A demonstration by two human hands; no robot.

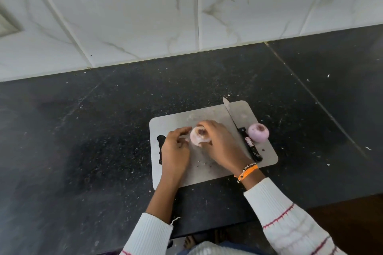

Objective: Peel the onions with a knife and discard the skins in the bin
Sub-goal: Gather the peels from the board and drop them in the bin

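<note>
A pale pink onion [198, 135] with a cut brownish top sits on the grey cutting board [207, 114], held between both hands. My right hand [221, 143] cups it from the right and above. My left hand [176, 147] touches its left side, fingers pinching at a thin whitish skin layer. A second peeled purple onion [258, 132] rests at the board's right edge. The knife [241, 130], black handle toward me and blade pointing away, lies on the board between the two onions, in neither hand. No bin is in view.
The board lies on a dark speckled stone counter [83, 130] dotted with small scraps. A white marbled tile wall [145, 16] rises behind. The counter's front edge runs near my sleeves; floor shows at lower right.
</note>
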